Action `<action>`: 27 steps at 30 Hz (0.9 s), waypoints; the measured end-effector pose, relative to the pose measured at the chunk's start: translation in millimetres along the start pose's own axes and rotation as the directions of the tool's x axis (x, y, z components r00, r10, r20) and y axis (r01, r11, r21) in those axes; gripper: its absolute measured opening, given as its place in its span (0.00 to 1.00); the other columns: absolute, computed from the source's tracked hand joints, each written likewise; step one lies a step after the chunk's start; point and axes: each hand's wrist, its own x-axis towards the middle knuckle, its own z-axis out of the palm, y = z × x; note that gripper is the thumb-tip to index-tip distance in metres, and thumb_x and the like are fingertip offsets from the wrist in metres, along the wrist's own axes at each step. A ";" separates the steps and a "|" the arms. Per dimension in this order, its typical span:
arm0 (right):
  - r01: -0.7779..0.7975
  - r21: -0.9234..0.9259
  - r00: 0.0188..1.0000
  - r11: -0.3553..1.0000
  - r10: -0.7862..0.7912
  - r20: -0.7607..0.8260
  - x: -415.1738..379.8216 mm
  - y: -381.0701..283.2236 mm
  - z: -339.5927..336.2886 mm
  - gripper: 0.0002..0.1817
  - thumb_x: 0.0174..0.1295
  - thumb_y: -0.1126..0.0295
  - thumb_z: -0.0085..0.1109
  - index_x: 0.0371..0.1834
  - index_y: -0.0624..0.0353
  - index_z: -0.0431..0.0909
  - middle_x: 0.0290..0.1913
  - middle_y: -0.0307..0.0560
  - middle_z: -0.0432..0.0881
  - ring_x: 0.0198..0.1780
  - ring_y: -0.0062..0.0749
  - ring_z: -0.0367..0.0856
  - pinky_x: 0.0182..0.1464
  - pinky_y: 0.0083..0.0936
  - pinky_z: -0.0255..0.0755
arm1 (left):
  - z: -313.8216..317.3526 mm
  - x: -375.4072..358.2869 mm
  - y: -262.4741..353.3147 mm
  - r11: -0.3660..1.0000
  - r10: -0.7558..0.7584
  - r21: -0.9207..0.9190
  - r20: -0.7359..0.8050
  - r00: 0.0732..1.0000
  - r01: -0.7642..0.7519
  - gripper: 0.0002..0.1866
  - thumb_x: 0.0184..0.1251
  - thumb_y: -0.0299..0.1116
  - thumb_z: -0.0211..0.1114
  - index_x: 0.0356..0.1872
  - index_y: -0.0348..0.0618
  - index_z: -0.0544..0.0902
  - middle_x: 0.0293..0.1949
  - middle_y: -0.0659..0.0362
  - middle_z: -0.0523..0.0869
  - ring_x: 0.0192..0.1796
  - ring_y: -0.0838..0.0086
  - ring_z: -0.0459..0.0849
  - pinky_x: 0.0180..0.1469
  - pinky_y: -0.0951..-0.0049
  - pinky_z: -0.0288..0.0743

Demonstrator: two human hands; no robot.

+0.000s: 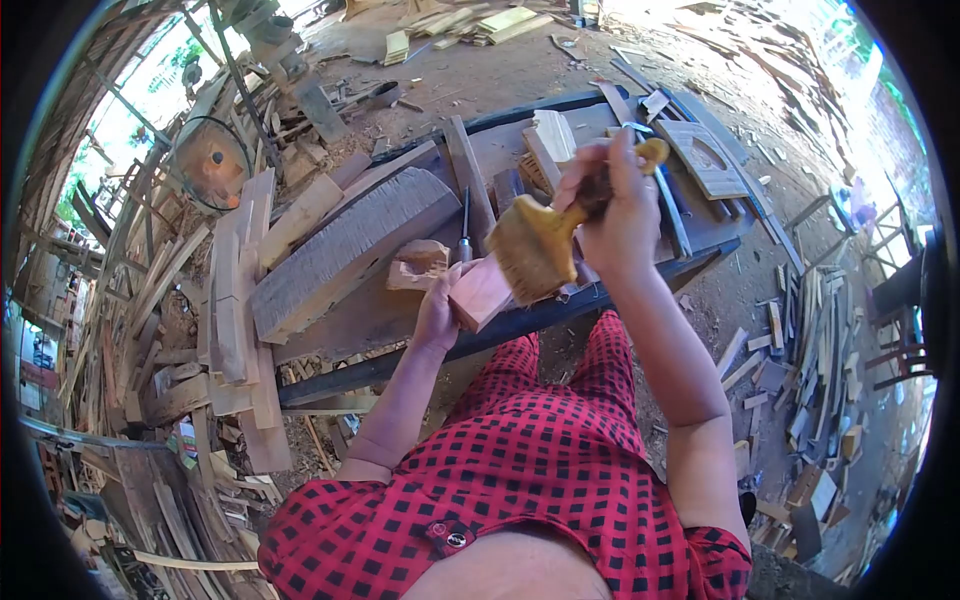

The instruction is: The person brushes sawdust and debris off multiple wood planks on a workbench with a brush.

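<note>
My right hand (618, 205) is closed round the handle of a broad brush (532, 248), its bristles pointing down and to the left. Under the bristles, a pinkish wooden block (480, 295) is tilted at the bench's near edge, gripped at its left end by my left hand (438, 315). The brush hides part of the block's right side in this view. Just beyond my left hand lies a carved, notched piece of wood (418, 266). A slim tool with a grey handle (465, 248) rests close beside it.
The dark workbench (330, 345) carries a thick timber beam (355, 250) at left and a board with a round cutout (700, 160) at right. Scrap wood (800, 370) covers the ground to the right. Planks (240, 300) lean by the bench's left end.
</note>
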 end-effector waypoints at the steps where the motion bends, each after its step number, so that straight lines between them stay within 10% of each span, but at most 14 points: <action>1: -0.002 -0.002 1.000 1.000 0.002 0.003 0.7 8.7 5.9 0.21 0.67 0.52 0.48 0.29 0.59 0.73 0.21 0.44 0.77 0.18 0.26 0.74 0.23 0.21 0.68 | 1.7 0.2 -3.2 1.000 0.002 -0.002 -0.002 1.000 -0.002 0.30 0.69 0.51 0.49 0.59 0.32 0.68 0.55 0.52 0.76 0.57 0.68 0.76 0.61 0.69 0.68; 4: -0.314 0.135 0.949 0.940 0.316 0.011 0.6 32.7 21.3 0.23 0.66 0.48 0.49 0.27 0.58 0.72 0.18 0.41 0.72 0.15 0.25 0.69 0.18 0.21 0.65 | 7.6 -2.2 -2.5 1.000 -0.011 -0.008 -0.158 0.987 0.010 0.27 0.75 0.50 0.39 0.65 0.42 0.61 0.61 0.55 0.70 0.62 0.67 0.72 0.63 0.64 0.67; 11: -0.418 0.112 0.900 0.901 0.428 -0.084 43.3 67.6 -30.2 0.26 0.63 0.42 0.49 0.27 0.56 0.72 0.15 0.35 0.66 0.13 0.21 0.61 0.16 0.21 0.58 | -13.3 0.5 -15.1 0.980 -0.118 0.109 -0.344 0.931 0.165 0.31 0.72 0.55 0.40 0.61 0.36 0.65 0.54 0.52 0.77 0.56 0.68 0.77 0.59 0.66 0.70; 16: -0.147 -0.122 0.951 0.982 0.106 -0.291 99.9 40.7 -79.8 0.24 0.62 0.44 0.54 0.24 0.56 0.72 0.14 0.33 0.66 0.12 0.17 0.59 0.14 0.17 0.53 | 16.2 -1.1 3.1 0.999 -0.047 -0.019 -0.126 0.991 0.045 0.37 0.70 0.59 0.40 0.56 0.27 0.69 0.49 0.49 0.80 0.47 0.70 0.83 0.50 0.70 0.77; 18: -0.002 -0.496 0.965 0.868 -0.129 -0.230 112.3 27.5 -86.3 0.22 0.61 0.48 0.57 0.23 0.56 0.73 0.14 0.33 0.66 0.12 0.15 0.59 0.15 0.14 0.52 | 17.7 -1.2 3.9 0.999 -0.047 -0.025 -0.131 0.990 0.044 0.38 0.70 0.60 0.40 0.55 0.27 0.69 0.49 0.49 0.80 0.48 0.69 0.82 0.51 0.71 0.76; 23: 0.098 -0.586 0.976 0.804 -0.192 -0.101 98.2 46.7 -73.2 0.19 0.62 0.53 0.58 0.24 0.57 0.75 0.14 0.32 0.67 0.13 0.15 0.60 0.15 0.15 0.52 | 11.8 2.0 -1.6 0.999 -0.052 -0.015 -0.149 0.988 0.051 0.38 0.70 0.60 0.39 0.56 0.28 0.69 0.49 0.49 0.80 0.50 0.69 0.81 0.54 0.72 0.74; 24: 0.318 -0.634 0.942 0.705 -0.311 0.126 91.2 60.2 -70.4 0.18 0.63 0.54 0.58 0.24 0.57 0.75 0.14 0.32 0.67 0.13 0.14 0.60 0.16 0.15 0.52 | 12.0 2.3 -1.1 0.998 -0.062 -0.020 -0.144 0.988 0.059 0.37 0.70 0.60 0.39 0.55 0.28 0.69 0.49 0.49 0.80 0.50 0.69 0.81 0.54 0.72 0.74; 27: 0.207 -0.575 0.973 0.792 -0.106 0.204 44.9 69.4 -21.3 0.16 0.64 0.56 0.56 0.26 0.58 0.76 0.16 0.32 0.69 0.15 0.14 0.61 0.17 0.14 0.53 | 7.7 2.8 -2.4 0.998 -0.065 -0.022 -0.149 0.987 0.063 0.36 0.70 0.60 0.40 0.55 0.29 0.70 0.49 0.50 0.80 0.50 0.70 0.81 0.54 0.72 0.74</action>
